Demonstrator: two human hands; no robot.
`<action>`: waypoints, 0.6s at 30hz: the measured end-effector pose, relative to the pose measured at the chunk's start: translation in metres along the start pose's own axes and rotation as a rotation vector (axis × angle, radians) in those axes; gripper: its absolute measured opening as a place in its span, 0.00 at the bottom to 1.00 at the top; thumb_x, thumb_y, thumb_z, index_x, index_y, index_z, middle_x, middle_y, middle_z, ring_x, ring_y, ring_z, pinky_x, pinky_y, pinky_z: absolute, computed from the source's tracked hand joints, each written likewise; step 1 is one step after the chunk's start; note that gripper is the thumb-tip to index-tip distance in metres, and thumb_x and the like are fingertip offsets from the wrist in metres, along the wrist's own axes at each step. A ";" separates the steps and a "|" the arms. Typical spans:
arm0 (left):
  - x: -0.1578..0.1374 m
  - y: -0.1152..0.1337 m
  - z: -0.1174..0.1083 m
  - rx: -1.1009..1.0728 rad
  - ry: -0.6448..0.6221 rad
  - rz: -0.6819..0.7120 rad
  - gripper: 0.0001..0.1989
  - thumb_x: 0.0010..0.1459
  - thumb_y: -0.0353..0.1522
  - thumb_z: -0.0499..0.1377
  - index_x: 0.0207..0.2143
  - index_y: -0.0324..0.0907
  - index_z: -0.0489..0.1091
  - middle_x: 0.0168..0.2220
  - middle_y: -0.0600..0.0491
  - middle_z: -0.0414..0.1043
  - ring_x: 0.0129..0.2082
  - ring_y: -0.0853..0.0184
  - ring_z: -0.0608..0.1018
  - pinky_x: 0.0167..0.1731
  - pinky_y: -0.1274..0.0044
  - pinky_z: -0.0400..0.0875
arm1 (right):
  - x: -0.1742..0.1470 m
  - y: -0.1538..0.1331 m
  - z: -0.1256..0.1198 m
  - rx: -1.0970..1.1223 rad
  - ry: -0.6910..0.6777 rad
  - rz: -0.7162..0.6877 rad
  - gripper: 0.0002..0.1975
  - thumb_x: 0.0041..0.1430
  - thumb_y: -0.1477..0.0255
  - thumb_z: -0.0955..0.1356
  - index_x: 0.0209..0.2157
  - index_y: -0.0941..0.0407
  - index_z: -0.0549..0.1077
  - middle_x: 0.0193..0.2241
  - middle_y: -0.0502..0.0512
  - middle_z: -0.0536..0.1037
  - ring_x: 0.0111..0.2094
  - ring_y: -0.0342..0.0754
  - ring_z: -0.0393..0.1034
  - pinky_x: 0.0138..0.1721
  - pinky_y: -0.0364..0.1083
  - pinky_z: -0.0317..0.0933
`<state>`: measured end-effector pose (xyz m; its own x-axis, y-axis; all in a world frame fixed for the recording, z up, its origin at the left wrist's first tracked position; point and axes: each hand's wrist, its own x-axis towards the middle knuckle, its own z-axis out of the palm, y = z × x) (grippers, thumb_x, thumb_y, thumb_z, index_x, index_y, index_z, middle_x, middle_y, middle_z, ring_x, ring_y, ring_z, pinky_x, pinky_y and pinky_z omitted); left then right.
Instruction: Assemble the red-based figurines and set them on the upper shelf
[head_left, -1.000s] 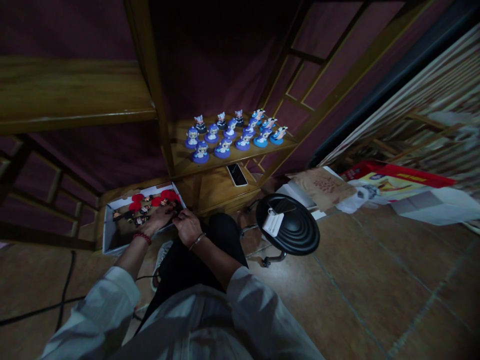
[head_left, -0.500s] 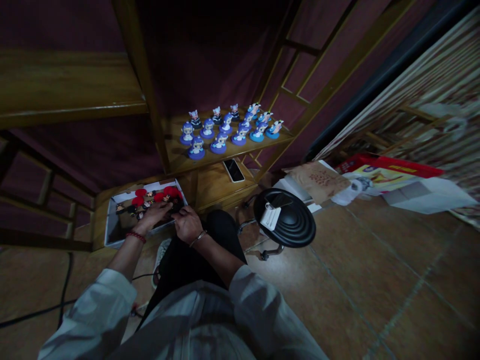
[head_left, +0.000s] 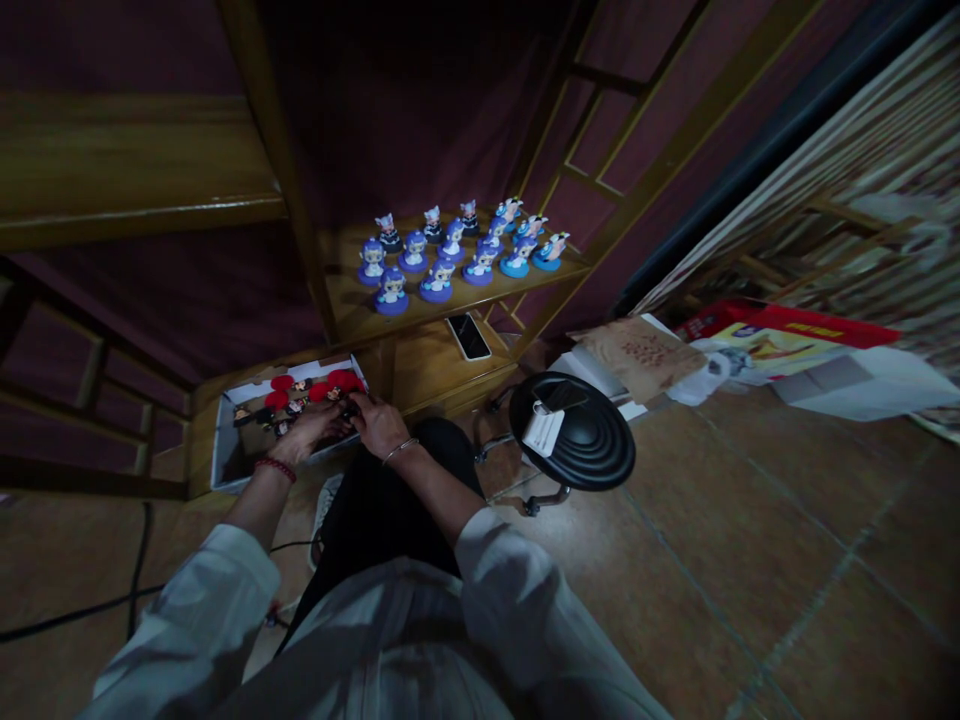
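A shallow white cardboard box sits on the low wooden ledge at the left, holding several small figurines with black parts and red round pieces. Over its right end, my left hand reaches in with fingers curled. My right hand meets it at the box's near right corner, fingers bent and pinched. Between the fingertips of both hands is a small dark figurine, mostly covered by them. Its details are too dim to make out.
Several purple, blue and black-based figurines stand on the shelf ahead. Below lies a phone. A round black stool carrying a white tag is at my right, near a brown paper bag and a red box.
My right hand has moved slightly up and forward over the box's corner, and my left hand has shifted slightly right. The view has tilted a little; the figurines on the shelf stay in place.
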<state>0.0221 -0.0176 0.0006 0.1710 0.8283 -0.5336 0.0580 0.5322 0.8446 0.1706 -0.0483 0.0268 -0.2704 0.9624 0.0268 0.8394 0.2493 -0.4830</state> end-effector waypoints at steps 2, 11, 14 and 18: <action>0.005 -0.003 -0.003 -0.028 -0.005 0.003 0.07 0.53 0.32 0.57 0.31 0.36 0.68 0.22 0.52 0.72 0.21 0.71 0.74 0.26 0.79 0.71 | 0.005 0.000 -0.001 -0.028 -0.036 -0.009 0.17 0.58 0.72 0.64 0.50 0.54 0.66 0.43 0.57 0.75 0.42 0.49 0.71 0.43 0.46 0.63; 0.015 -0.012 -0.005 -0.115 -0.007 0.038 0.08 0.44 0.31 0.61 0.29 0.36 0.70 0.25 0.50 0.74 0.22 0.70 0.75 0.21 0.80 0.68 | 0.018 -0.009 0.005 -0.102 -0.124 0.014 0.13 0.57 0.67 0.65 0.43 0.58 0.70 0.43 0.60 0.75 0.44 0.48 0.70 0.43 0.44 0.62; 0.012 -0.009 -0.002 -0.143 0.016 0.046 0.07 0.44 0.28 0.59 0.29 0.36 0.71 0.25 0.50 0.74 0.22 0.70 0.75 0.20 0.81 0.66 | 0.023 -0.010 0.008 -0.098 -0.138 0.039 0.12 0.57 0.68 0.65 0.42 0.58 0.70 0.43 0.59 0.75 0.43 0.47 0.70 0.42 0.43 0.62; 0.009 -0.005 -0.002 -0.183 0.033 0.067 0.09 0.42 0.24 0.57 0.30 0.36 0.71 0.28 0.49 0.74 0.24 0.70 0.75 0.21 0.82 0.68 | 0.027 -0.009 0.012 -0.082 -0.128 0.055 0.13 0.57 0.68 0.65 0.44 0.58 0.68 0.43 0.59 0.75 0.43 0.48 0.70 0.42 0.43 0.62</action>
<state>0.0219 -0.0123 -0.0091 0.1358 0.8668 -0.4798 -0.1326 0.4958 0.8582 0.1503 -0.0258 0.0212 -0.2764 0.9545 -0.1120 0.8890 0.2097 -0.4071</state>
